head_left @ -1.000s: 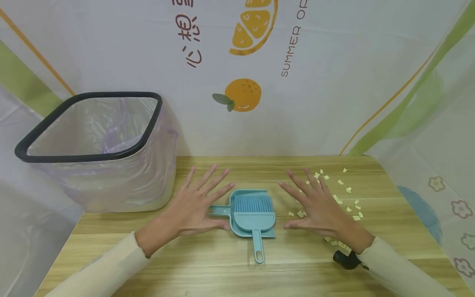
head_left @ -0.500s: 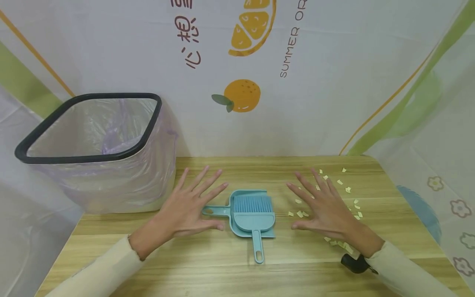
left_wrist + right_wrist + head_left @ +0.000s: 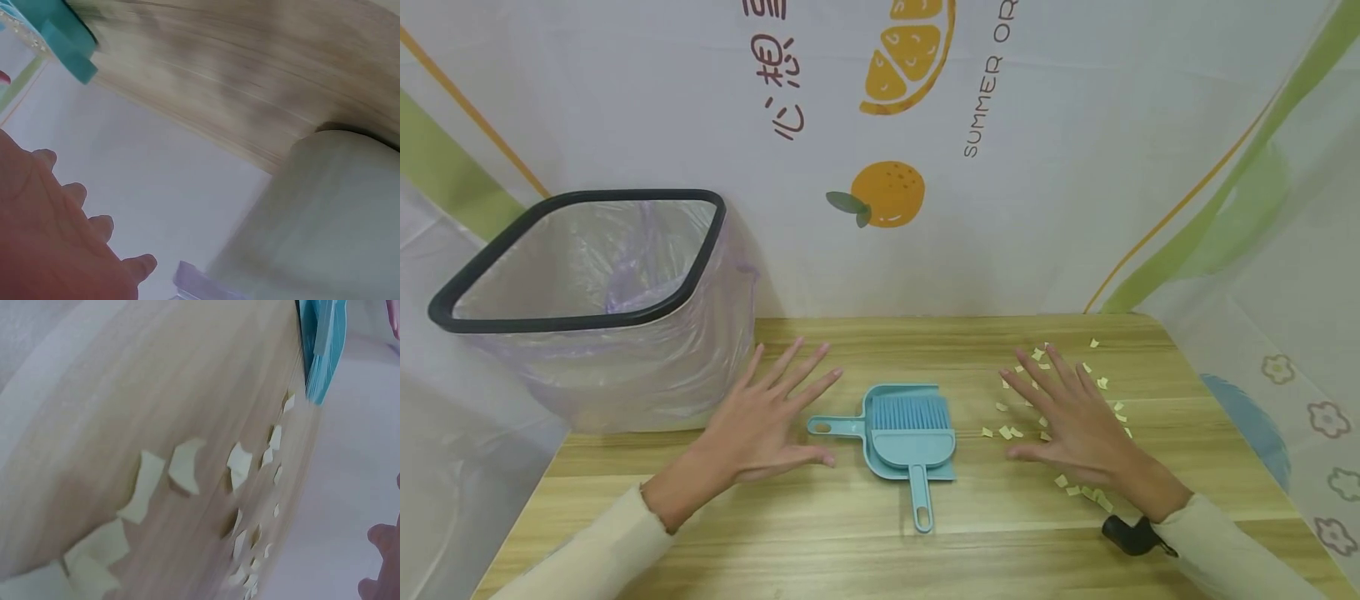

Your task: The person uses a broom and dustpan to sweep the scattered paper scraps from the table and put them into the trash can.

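Observation:
A small blue hand brush lies bristles-away on top of a matching dustpan in the middle of the table. The dustpan's handle points left, the brush's handle toward me. To their left my left hand is held with fingers spread, empty, between the dustpan handle and the bin. My right hand, also spread and holding nothing, is over scattered scraps of pale yellow paper on the right side. It hides some of them. In the right wrist view more paper scraps lie loosely on the wood.
A bin with a black rim and a clear purplish liner stands at the back left. A printed white cloth hangs behind the wooden table. A black device sits at my right wrist.
Both hands have moved apart: the left one to the left, uncovering the dustpan handle, and the right one to the right. The brush, dustpan and bin have stayed in place.

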`<state>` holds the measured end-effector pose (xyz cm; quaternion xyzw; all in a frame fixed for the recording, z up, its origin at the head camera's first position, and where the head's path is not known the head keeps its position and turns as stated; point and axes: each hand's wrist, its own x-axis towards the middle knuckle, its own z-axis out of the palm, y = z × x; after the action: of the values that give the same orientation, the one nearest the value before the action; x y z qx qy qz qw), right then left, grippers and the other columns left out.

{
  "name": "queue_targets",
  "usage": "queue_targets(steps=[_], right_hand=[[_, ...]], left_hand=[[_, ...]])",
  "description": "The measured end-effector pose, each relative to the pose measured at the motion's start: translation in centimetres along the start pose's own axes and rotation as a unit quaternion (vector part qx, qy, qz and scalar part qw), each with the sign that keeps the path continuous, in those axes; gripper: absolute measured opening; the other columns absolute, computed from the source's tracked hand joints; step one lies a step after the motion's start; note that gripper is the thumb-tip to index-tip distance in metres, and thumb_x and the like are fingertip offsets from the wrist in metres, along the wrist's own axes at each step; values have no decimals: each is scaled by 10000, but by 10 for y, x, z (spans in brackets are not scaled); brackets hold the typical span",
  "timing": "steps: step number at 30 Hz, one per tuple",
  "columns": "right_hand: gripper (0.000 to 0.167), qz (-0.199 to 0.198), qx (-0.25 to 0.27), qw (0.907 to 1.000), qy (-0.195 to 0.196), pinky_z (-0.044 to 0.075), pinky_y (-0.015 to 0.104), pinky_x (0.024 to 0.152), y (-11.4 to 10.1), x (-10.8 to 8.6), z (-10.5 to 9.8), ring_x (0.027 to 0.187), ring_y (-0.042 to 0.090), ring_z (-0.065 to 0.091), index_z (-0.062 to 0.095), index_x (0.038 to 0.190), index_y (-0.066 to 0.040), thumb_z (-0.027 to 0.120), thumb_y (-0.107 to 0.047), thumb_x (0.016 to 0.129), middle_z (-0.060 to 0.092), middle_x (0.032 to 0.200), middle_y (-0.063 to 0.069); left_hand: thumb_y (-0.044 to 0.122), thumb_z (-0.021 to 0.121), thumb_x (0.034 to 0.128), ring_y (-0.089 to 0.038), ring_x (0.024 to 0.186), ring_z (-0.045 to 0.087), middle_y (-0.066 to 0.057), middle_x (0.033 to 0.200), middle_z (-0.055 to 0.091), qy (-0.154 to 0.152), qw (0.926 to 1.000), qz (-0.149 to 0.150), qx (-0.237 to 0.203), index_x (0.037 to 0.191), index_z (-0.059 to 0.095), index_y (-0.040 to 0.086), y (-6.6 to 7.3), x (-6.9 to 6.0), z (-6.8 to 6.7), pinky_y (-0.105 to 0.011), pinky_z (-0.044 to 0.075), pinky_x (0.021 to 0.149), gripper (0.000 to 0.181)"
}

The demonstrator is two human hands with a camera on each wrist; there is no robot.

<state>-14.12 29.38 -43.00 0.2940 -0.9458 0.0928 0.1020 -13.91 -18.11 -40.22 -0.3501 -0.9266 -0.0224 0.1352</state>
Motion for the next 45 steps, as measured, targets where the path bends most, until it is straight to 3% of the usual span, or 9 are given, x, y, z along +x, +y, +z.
queue_targets(steps=[4,11,16,23,29,38,45], right_hand=[[1065,50,214,9998,-36,216,865,1137,6,-2,2,1631,537,139,329,1743,-261,699,-802,903,213,1818,95],[951,-109,797,9968,-20,191,856,1149,12,2,4,1657,492,64,351,1734,-272,744,-669,964,172,1827,90],[893,-259,1208,9921,-230,183,858,1154,1,16,6,1664,473,24,414,1707,-256,846,-465,954,174,1827,90],[837,-1129,1477,9803,-667,243,811,1177,-24,39,13,1649,489,122,429,1698,-225,810,-447,987,262,1795,136],[722,-1807,1590,9665,-892,300,748,1197,-47,54,20,1618,515,220,525,1644,-261,786,-478,1006,348,1761,138],[523,-2711,1768,9414,-943,370,722,1171,-67,71,23,1547,527,375,651,1516,-297,769,-271,1007,487,1665,147],[583,-3117,1626,9323,-854,395,620,1200,-78,76,26,1508,399,479,721,1408,-293,742,-105,856,544,1612,146]], left_hand=[[962,433,917,-406,1646,229,-108,1800,265,-9,10000,-32,-16,1701,437,206,-2,-3,1,-756,181,1238,1088],[810,751,845,-439,1625,274,-128,1786,295,-320,9987,-191,-353,1703,410,138,2,1,2,-740,258,1224,1141],[724,813,858,-468,1546,409,-167,1704,436,-632,9949,-319,-714,1671,440,79,7,8,5,-729,354,1174,1103],[656,802,896,-436,1476,510,-146,1661,497,-1216,9825,-482,-1327,1689,412,96,17,21,14,-685,468,1095,1047],[468,851,927,-446,1396,579,-203,1588,556,-1262,9788,-493,-1535,1628,476,19,26,29,23,-643,512,1064,913],[399,836,972,-367,1251,676,-147,1409,664,-1165,9760,-602,-1741,1512,593,-11,32,32,33,-558,570,1011,720],[355,815,983,-335,1163,707,-139,1306,699,-1125,9762,-644,-1741,1410,661,-27,34,32,39,-520,589,967,594]])
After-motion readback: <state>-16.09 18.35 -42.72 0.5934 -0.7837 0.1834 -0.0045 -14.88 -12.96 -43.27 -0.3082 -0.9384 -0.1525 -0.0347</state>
